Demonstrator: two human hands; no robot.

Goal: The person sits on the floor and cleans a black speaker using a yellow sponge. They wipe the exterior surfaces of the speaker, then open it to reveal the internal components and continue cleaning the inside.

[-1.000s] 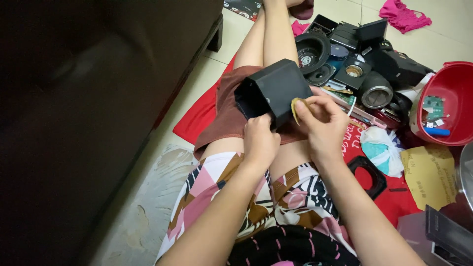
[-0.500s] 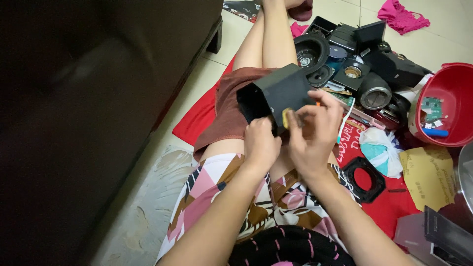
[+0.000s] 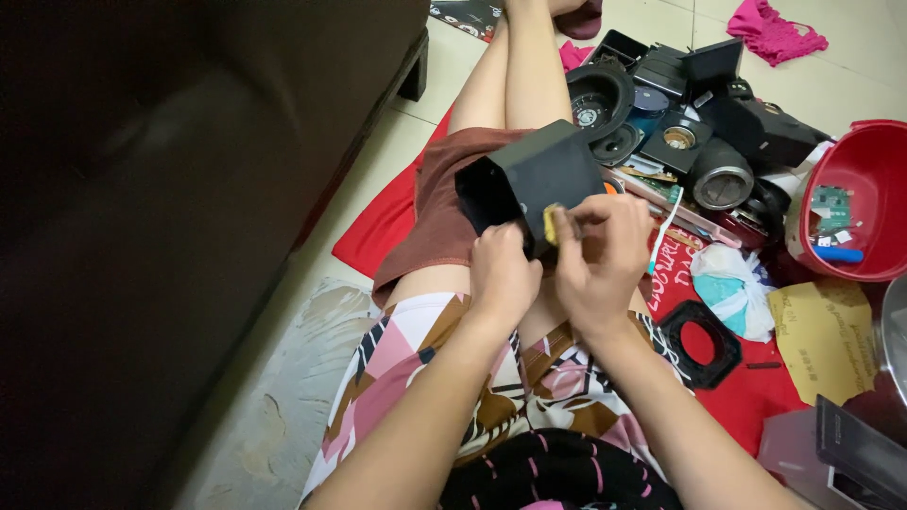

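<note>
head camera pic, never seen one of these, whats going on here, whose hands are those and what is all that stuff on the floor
There is no machine here. A person wears a camera on the head, so you look down along their own arms and outstretched legs as they sit on a tiled floor beside a dark sofa.

The left hand grips a black box-shaped casing, open at one end, held over the lap. The right hand pinches a small yellow piece against the casing's edge; what that piece is cannot be told.

To the right, on a red cloth, lies a pile of black speaker parts, a red plastic tub holding a small green circuit board, a black square frame and a brown envelope.
</note>
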